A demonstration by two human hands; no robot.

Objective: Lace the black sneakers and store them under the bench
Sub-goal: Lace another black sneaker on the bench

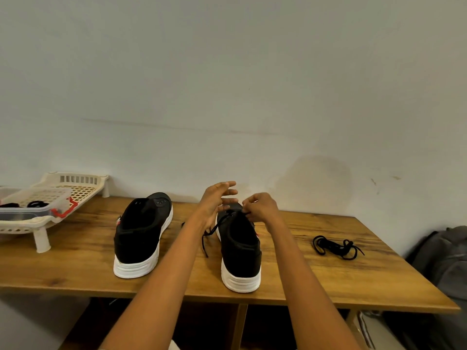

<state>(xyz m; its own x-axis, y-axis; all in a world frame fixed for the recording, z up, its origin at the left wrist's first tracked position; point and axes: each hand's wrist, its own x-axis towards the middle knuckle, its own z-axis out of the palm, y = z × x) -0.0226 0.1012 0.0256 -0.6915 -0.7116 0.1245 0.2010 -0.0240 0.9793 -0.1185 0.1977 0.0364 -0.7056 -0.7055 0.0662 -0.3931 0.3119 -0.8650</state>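
Observation:
Two black sneakers with white soles stand on the wooden bench (328,281), heels toward me. The left sneaker (141,233) has no lace. Over the toe end of the right sneaker (240,248) are both my hands. My right hand (260,207) pinches a black lace (209,233) at the eyelets. My left hand (218,200) hovers beside it with fingers spread and straight, holding nothing. One loose end of that lace hangs down the shoe's left side onto the bench. A second black lace (336,246) lies coiled on the bench to the right.
A cream plastic rack (83,183) stands at the back left, carrying a clear box with a red latch (35,210) that holds dark laces. The wall runs right behind the bench. A grey bag (444,258) sits on the floor at the right. Open shelf space shows under the bench.

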